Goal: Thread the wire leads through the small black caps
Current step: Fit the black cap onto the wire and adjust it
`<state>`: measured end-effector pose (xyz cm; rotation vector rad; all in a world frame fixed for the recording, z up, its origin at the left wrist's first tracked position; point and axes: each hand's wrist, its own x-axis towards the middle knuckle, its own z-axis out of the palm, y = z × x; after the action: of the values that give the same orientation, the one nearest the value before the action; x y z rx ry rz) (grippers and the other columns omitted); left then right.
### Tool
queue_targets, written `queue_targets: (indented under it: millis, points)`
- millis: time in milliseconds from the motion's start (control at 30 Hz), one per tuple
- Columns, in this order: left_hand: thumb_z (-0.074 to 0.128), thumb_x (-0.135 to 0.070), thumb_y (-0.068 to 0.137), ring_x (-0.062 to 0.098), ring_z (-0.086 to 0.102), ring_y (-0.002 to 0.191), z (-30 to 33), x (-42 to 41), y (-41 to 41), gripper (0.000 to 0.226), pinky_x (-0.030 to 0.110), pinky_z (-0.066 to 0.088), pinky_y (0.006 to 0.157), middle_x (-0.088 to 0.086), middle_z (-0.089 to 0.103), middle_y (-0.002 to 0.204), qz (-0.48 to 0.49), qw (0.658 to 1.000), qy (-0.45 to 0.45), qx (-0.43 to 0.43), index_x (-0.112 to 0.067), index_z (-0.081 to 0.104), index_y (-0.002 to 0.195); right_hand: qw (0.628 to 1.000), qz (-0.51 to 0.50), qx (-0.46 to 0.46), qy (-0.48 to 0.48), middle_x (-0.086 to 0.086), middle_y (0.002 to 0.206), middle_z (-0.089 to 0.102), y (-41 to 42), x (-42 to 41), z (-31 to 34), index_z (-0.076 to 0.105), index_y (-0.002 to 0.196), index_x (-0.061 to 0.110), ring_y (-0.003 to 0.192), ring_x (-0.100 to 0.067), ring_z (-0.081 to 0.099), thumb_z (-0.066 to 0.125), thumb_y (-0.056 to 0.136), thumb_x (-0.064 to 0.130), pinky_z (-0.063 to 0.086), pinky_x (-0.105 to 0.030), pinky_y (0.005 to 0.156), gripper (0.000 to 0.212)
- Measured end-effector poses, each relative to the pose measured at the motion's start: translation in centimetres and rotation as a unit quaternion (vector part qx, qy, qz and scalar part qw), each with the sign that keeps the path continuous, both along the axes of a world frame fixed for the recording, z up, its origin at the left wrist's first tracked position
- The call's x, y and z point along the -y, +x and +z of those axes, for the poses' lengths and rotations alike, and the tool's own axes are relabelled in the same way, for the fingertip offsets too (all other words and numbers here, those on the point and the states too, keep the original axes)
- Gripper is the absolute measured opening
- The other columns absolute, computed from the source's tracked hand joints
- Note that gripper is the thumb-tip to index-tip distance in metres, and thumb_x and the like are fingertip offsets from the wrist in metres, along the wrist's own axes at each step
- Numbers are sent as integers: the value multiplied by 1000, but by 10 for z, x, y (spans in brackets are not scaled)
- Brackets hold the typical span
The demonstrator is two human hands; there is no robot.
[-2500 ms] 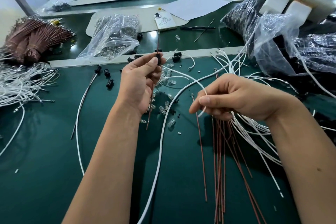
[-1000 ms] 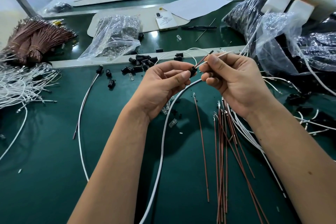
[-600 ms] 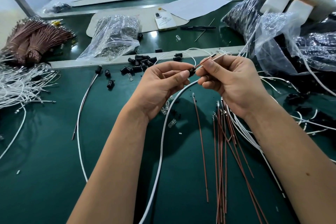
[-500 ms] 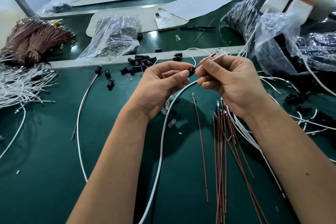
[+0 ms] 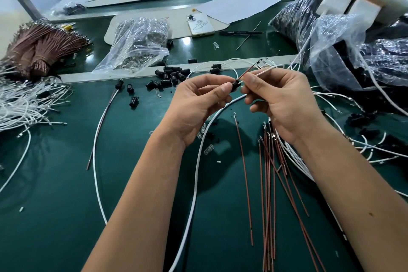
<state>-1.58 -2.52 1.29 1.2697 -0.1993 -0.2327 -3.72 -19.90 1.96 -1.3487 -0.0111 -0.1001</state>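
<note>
My left hand [image 5: 198,104] pinches a small black cap [image 5: 235,84] between thumb and fingers above the green mat. My right hand [image 5: 280,99] pinches a brown lead [image 5: 248,71] and a white lead [image 5: 263,70] just beyond the cap; both stick out past it up and to the right. A long white wire [image 5: 196,174] trails from the hands down to the mat's near edge. Loose black caps [image 5: 170,76] lie in a heap behind my left hand.
Brown wires [image 5: 268,183] lie fanned under my right wrist. White wire bundles [image 5: 24,104] sit at far left, a brown bundle [image 5: 37,46] behind them. A plastic bag [image 5: 136,44], a phone [image 5: 199,24] and dark bags [image 5: 353,46] stand further back.
2.5 s ago the hands were apart, the left holding the cap, the right a white wire. They have since met at the cap, and the leads have stayed through it for the last second.
</note>
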Motion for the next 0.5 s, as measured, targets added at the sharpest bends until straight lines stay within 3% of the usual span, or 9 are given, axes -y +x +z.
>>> queue_targets:
  millis: [233,500]
  points:
    - [73,-18,78,10,64,64,0,6,-2,17,17,54,64,7,75,84,-7,999,-26,-21,-9,74,92,996,45,-7,79,-3,68,69,-1,0,3,70,85,5,54,-9,60,74,78,22,48,-17,47,19]
    - [76,-8,81,12,60,60,1,10,-4,5,19,53,62,9,70,75,30,999,-20,1,-8,74,86,996,-44,69,-18,-4,68,72,0,0,-1,73,85,7,54,-15,61,77,90,15,50,-22,46,11]
